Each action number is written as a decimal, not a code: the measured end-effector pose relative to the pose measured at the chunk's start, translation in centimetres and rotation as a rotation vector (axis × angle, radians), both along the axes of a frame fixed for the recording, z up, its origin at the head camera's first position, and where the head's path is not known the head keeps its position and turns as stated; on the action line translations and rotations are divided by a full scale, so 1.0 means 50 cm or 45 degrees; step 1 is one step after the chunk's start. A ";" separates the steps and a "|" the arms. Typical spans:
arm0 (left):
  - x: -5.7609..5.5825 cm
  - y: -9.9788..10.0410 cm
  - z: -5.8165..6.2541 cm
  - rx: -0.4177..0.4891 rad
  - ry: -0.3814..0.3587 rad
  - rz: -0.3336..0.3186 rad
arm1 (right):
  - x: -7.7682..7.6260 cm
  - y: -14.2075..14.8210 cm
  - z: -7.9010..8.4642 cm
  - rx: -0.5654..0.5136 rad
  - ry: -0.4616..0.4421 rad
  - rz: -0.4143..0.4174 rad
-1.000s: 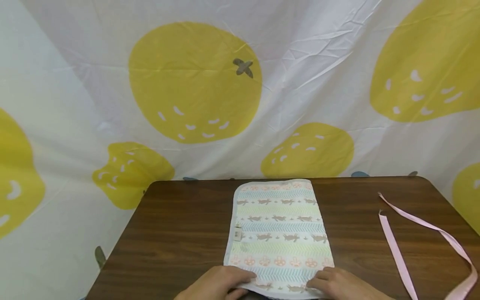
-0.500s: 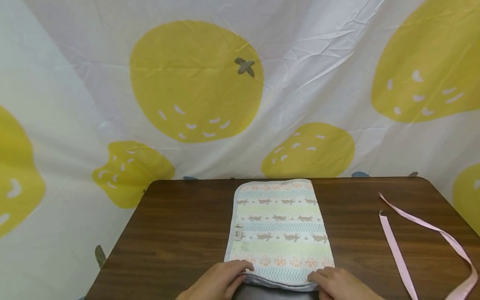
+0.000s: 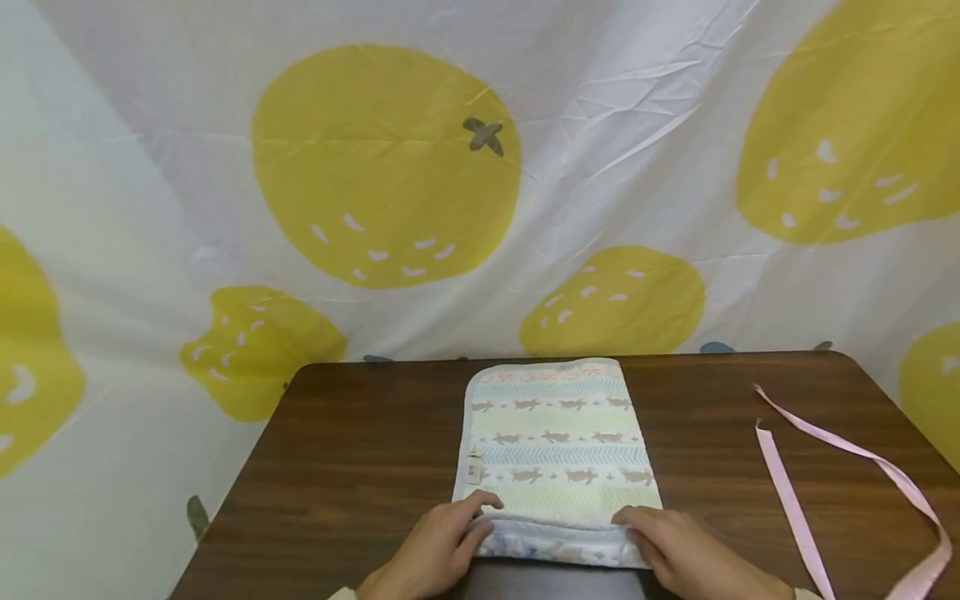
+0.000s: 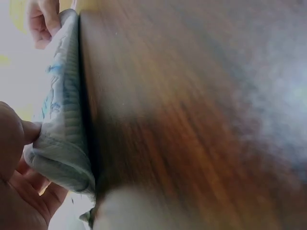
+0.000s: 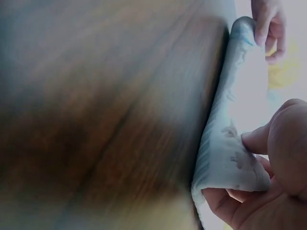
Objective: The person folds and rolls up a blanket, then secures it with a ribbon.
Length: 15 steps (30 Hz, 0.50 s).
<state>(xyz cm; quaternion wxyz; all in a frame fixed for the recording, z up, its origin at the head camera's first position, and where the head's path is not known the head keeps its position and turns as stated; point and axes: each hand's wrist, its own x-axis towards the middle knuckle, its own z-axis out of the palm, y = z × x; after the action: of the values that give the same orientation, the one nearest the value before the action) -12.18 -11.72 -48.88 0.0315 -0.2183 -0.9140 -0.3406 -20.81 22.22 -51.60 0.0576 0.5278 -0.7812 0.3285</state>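
Observation:
A rectangular patterned cloth (image 3: 558, 450) with brown turtles, pastel stripes and a pale trim lies on the dark wooden table (image 3: 360, 450). Its near end is turned up into a thick fold (image 3: 558, 542), showing a bluish-grey patterned underside. My left hand (image 3: 438, 542) grips the fold's left end, thumb on the near side and fingers over the top. At the right end, my right hand (image 3: 686, 546) grips it the same way. In the right wrist view, the thumb presses the cloth's (image 5: 230, 158) outer face while fingers reach inside the fold. A small white tag (image 3: 474, 469) shows on the left edge.
Two lengths of pink ribbon, one straight (image 3: 793, 508) and one curving (image 3: 873, 458), lie on the table at the right. Behind the table hangs a white sheet (image 3: 150, 208) printed with yellow fruit.
The cloth's near end has been turned up and away from me into a fold, its underside now showing. Both hands have moved slightly forward with it.

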 end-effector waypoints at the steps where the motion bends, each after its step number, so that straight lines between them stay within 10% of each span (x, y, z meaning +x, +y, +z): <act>1: -0.002 0.002 -0.001 -0.021 0.014 0.026 | -0.001 0.000 0.001 0.010 -0.023 -0.009; 15: -0.025 0.005 -0.022 -0.042 0.035 0.136 | -0.024 -0.024 -0.003 -0.063 0.015 -0.087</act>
<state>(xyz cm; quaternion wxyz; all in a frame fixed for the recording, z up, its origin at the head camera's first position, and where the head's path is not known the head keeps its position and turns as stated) -13.42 -11.48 -49.99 0.0587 -0.1745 -0.9292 -0.3204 -22.01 21.01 -51.75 0.0863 0.5011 -0.7900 0.3425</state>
